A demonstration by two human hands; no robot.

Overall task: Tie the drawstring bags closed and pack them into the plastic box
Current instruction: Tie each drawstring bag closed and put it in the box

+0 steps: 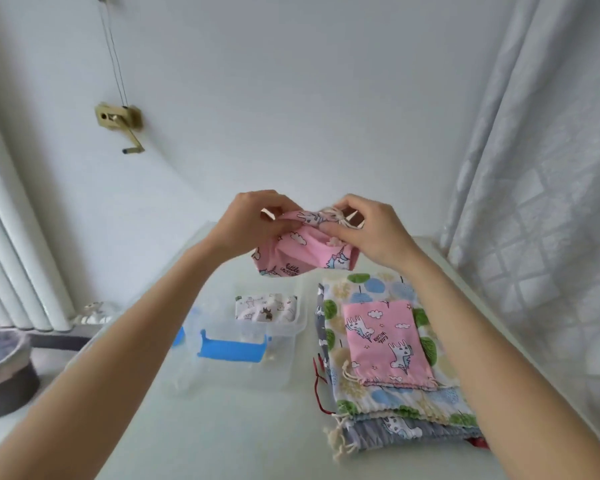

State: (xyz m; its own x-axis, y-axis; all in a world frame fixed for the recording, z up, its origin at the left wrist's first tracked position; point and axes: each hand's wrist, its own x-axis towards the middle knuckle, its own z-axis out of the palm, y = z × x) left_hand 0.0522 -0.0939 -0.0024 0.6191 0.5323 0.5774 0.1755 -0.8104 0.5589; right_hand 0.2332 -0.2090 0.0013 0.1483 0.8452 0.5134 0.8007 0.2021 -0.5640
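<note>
I hold a small pink unicorn-print drawstring bag (302,252) up in the air above the table. My left hand (250,225) pinches its gathered top edge on the left. My right hand (368,228) grips the top on the right, with the cream cord (336,216) bunched at its fingertips. Below, a clear plastic box (281,336) with blue clips (232,349) stands open on the table, and a white animal-print bag (265,306) lies inside it at the far end. To its right lies a stack of flat bags (392,403), topped by a second pink unicorn bag (385,344).
The pale table (222,427) runs to a wall behind. A curtain (534,202) hangs along the right edge. A radiator (11,271) and a grey bin (4,368) stand on the floor to the left. The clear lid (187,327) lies left of the box.
</note>
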